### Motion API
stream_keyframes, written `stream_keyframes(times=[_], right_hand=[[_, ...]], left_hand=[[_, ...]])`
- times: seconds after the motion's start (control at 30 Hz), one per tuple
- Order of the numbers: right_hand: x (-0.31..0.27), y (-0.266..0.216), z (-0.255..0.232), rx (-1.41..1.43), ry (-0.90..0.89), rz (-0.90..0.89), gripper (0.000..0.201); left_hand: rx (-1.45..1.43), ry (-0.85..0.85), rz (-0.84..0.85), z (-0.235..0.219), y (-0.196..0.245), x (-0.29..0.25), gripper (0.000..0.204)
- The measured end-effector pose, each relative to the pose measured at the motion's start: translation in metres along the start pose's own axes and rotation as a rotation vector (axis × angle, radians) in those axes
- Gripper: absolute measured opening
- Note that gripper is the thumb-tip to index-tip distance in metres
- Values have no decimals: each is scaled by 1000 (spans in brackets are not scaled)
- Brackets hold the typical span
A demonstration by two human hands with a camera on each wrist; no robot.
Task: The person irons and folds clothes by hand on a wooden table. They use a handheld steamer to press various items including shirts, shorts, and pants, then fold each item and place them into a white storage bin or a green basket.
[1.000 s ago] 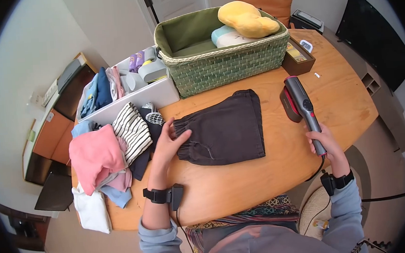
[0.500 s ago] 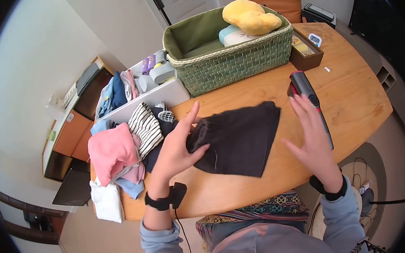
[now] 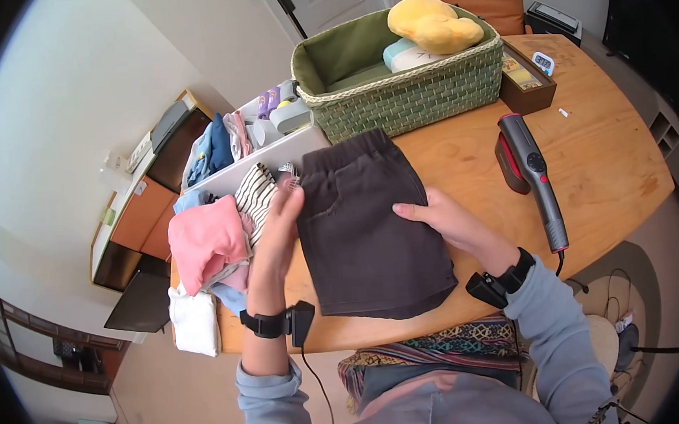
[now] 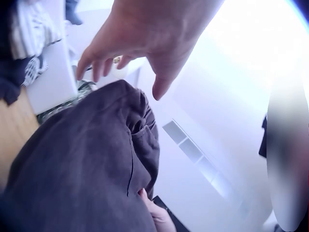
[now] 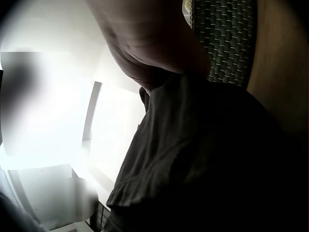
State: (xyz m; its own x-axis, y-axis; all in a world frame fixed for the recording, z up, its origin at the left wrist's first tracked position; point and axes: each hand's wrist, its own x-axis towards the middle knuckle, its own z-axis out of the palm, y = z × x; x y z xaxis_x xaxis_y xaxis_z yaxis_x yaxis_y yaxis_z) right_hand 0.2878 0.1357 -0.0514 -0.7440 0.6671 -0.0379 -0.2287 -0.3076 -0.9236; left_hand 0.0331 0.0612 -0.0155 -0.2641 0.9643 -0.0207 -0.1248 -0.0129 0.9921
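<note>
Dark shorts (image 3: 372, 233) hang raised over the table's front, waistband toward the back. My right hand (image 3: 457, 221) grips their right side, thumb on top and fingers behind; in the right wrist view the hand (image 5: 159, 43) is dim above the cloth (image 5: 169, 145). Beside the upper left edge is my left hand (image 3: 277, 224); the left wrist view shows this hand (image 4: 149, 38) with fingers spread, apart from the shorts (image 4: 87, 164). A grey and red handheld steamer (image 3: 538, 174) lies on the right of the table, untouched.
A green woven basket (image 3: 410, 101) with plush toys stands at the back, a white bin (image 3: 272, 155) of clothes left of it. Piled clothes (image 3: 208, 241) lie at the left. A brown box (image 3: 528, 92) sits back right; the steamer's cord drops over the table's edge.
My right hand has let go of the steamer, moved left and taken hold of the shorts. The shorts have been lifted and turned, waistband from left to back. My left hand has released them.
</note>
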Motion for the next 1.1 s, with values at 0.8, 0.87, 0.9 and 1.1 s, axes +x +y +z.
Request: stream_keyframes(times=[0.8, 0.87, 0.9, 1.1], right_hand=[[-6, 5, -14, -650, 91, -218, 64], [-7, -1, -9, -904, 160, -211, 42], [-10, -7, -5, -899, 140, -214, 42], [-20, -15, 5, -867, 145, -454, 27]], left_hand=[[1038, -13, 299, 19, 8, -42, 66], [1053, 30, 232, 25, 17, -50, 58], [1147, 57, 306, 27, 21, -54, 54], [871, 71, 370, 2, 35, -67, 37]])
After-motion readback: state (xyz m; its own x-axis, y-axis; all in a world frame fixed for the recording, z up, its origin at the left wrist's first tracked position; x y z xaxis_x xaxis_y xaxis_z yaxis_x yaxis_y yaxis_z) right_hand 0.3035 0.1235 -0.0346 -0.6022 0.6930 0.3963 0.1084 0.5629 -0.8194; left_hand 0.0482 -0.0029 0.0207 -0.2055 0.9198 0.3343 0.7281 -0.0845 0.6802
